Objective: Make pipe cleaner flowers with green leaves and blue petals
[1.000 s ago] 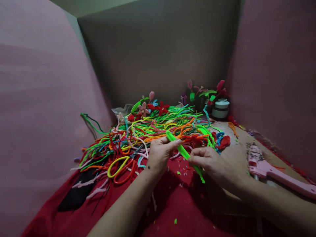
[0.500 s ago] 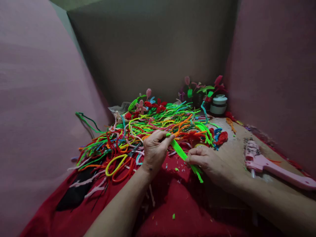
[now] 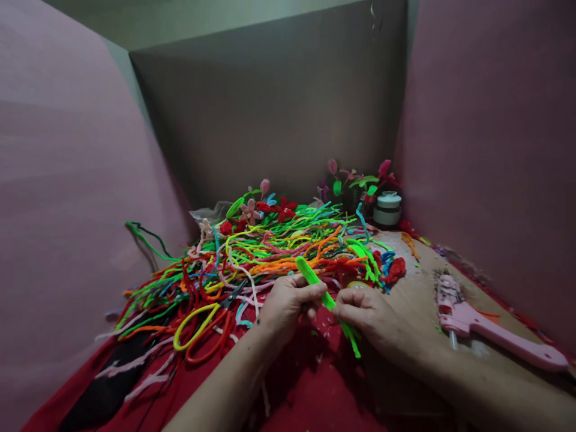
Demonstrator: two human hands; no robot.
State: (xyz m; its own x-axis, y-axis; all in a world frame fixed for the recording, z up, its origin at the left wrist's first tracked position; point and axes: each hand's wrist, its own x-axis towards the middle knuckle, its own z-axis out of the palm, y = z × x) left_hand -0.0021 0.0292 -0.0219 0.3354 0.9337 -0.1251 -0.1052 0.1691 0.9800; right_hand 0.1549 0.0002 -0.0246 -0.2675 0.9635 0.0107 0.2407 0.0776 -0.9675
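A bright green bundle of pipe cleaners (image 3: 308, 272), flat and leaf-like with loose ends at the bottom, slants between my two hands. My left hand (image 3: 292, 300) pinches it around the middle, thumb on top, and its rounded tip sticks out above. Lower down, my right hand (image 3: 366, 309) grips it between thumb and fingers, with the loose ends hanging below. Behind my hands spreads a large heap of colourful pipe cleaners (image 3: 252, 246). Scissors (image 3: 198, 324) with yellow and red handles lie open-looped left of my left hand.
A pink glue gun (image 3: 490, 333) lies on the brown board (image 3: 420, 294) at the right. Fuzzy flowers (image 3: 283, 209) and a pale lidded jar (image 3: 387, 209) stand at the back. A black flat object (image 3: 96, 384) lies at left on the red cloth (image 3: 288, 396).
My left hand has slid down the green bundle from its tip to its middle, so the tip now shows. My right hand keeps its grip. The camera view has tilted slightly up.
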